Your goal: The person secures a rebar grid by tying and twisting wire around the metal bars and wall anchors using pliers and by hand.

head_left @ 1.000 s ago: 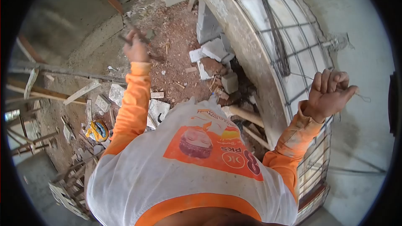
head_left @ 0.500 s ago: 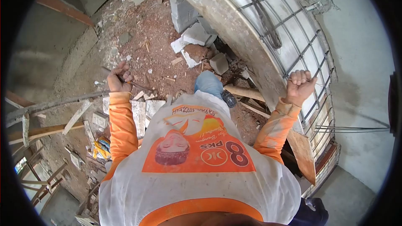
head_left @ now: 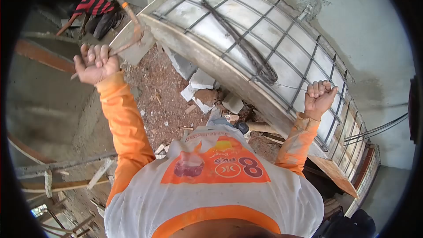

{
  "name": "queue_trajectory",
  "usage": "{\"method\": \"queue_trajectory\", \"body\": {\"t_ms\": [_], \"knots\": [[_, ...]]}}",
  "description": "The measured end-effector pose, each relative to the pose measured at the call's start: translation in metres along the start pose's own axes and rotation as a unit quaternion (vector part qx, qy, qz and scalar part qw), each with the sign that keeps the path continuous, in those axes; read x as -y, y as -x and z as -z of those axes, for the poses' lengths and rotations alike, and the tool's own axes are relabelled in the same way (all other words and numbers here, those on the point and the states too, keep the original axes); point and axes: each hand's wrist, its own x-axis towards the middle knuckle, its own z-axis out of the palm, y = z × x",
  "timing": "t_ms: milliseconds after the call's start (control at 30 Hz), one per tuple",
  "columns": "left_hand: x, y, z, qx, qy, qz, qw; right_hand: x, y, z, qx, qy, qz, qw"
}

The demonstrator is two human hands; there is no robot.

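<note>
My left hand [head_left: 96, 64] is raised at the upper left, its fingers closed round a thin rusty metal rod [head_left: 128, 45]. The rod's far end overlaps a brownish bar with an orange band; I cannot tell whether they join. My right hand [head_left: 319, 99] is closed in a pinch above the rebar grid [head_left: 288, 42]. A thin wire [head_left: 288, 86] runs to its fingers from the side of a dark bundle of tie wire [head_left: 238, 39]. That bundle lies across the grid, which sits over pale curved formwork boards.
A person in a red-and-black striped shirt [head_left: 94, 5] crouches at the upper left. Broken light blocks [head_left: 202, 79] and rubble lie on the reddish ground below the formwork edge. Timber pieces [head_left: 99, 174] stand at lower left; bars [head_left: 379, 128] jut from the right wall.
My left hand has risen up and leftward with the rod. My right hand stays pinched and has shifted slightly down. The view has tilted up, bringing the crouching person into sight.
</note>
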Motion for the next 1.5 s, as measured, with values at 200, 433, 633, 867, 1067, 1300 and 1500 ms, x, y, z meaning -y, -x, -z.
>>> {"method": "queue_trajectory", "body": {"t_ms": [200,433,633,867,1067,1300,1500], "knots": [[0.123,-0.067,0.03,0.05,0.237,0.146,0.959,0.025,-0.054,-0.006,0.006,0.027,-0.069,0.997],[0.197,-0.084,0.049,-0.173,-0.171,0.263,0.934,0.034,-0.117,-0.049,0.272,0.701,-0.053,0.658],[0.216,-0.089,0.077,-0.232,-0.192,0.253,0.919,-0.094,-0.099,-0.073,0.385,0.76,-0.062,0.519],[0.185,-0.103,0.088,-0.077,-0.056,0.221,0.971,-0.137,-0.104,-0.056,0.408,0.744,-0.083,0.523],[0.199,-0.096,0.1,-0.095,-0.046,0.183,0.977,-0.022,-0.137,-0.064,0.305,0.794,-0.047,0.524],[0.259,-0.081,0.127,-0.117,-0.067,0.399,0.907,0.124,-0.115,-0.033,0.067,0.8,-0.202,0.561],[0.292,-0.076,0.121,-0.185,-0.375,0.36,0.834,0.143,-0.052,0.04,-0.083,0.733,-0.199,0.645]]}}
